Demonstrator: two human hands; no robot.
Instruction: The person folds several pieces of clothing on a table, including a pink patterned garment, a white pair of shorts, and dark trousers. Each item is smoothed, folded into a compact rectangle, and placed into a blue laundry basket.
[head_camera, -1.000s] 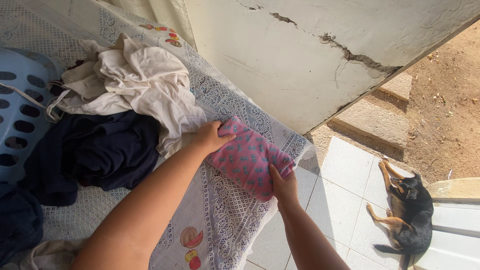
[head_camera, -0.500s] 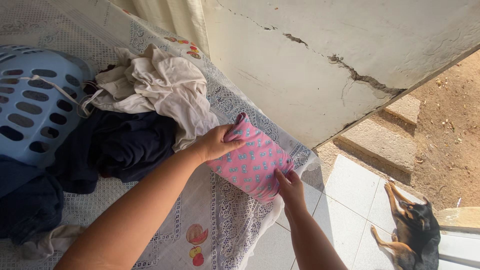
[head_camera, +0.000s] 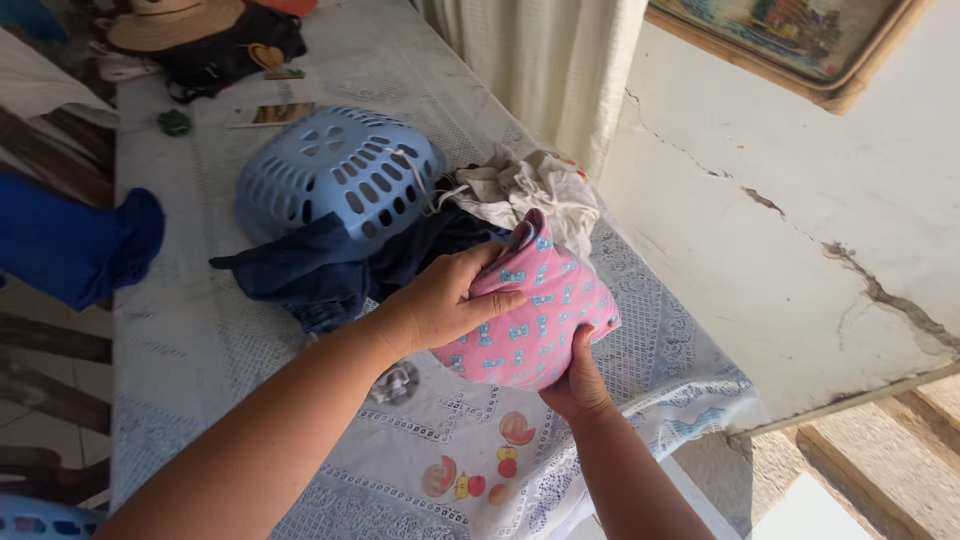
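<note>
a table (head_camera: 200, 350) under a lace cloth is standing against a cracked white wall (head_camera: 800, 220). near its right edge, the left hand (head_camera: 440, 300) and right hand (head_camera: 575, 385) are both gripping a folded pink garment (head_camera: 540, 310), its long axis tilting toward the wall. a blue basket (head_camera: 335, 175) is lying overturned behind.

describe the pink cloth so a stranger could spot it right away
On the lace-covered table, in front of the tipped blue laundry basket, both hands grip a folded cloth. Unlike the dark and cream clothes behind it, it is pink with small light-blue bows.
</note>
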